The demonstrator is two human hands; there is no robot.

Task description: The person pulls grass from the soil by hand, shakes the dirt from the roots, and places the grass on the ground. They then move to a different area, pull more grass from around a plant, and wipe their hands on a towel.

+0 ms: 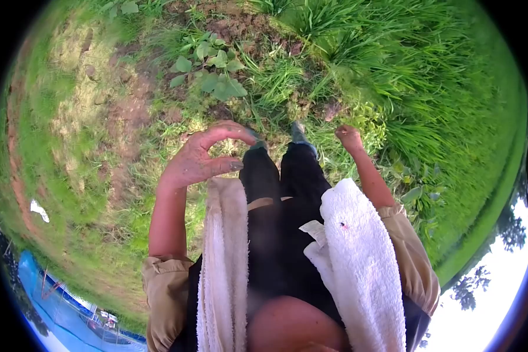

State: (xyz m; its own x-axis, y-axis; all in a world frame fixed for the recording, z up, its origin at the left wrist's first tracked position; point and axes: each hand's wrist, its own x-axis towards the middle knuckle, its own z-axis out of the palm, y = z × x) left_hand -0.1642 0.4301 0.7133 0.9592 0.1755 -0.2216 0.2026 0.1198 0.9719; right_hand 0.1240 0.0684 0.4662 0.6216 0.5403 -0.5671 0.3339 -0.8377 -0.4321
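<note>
My left hand point(202, 155) is raised in front of me, with thumb and fingers curved apart and nothing between them. Soil marks the skin and the thumbnail is dark. To the right, my right hand point(349, 138) hangs lower beside the grass, its fingers curled closed. Whatever may be inside that fist is hidden. A white towel point(364, 246) hangs round my neck, one end down each side of my chest. Below are my dark trousers point(302, 170) and muddy footwear point(299, 132).
Tall green grass-like plants point(416, 64) grow thickly on the right. A broad-leaved plant point(220, 76) stands ahead of my feet. Bare soil point(129, 111) and short grass lie to the left, with a white scrap point(39, 210) farther out. Blue netting point(58, 302) stands at the lower left.
</note>
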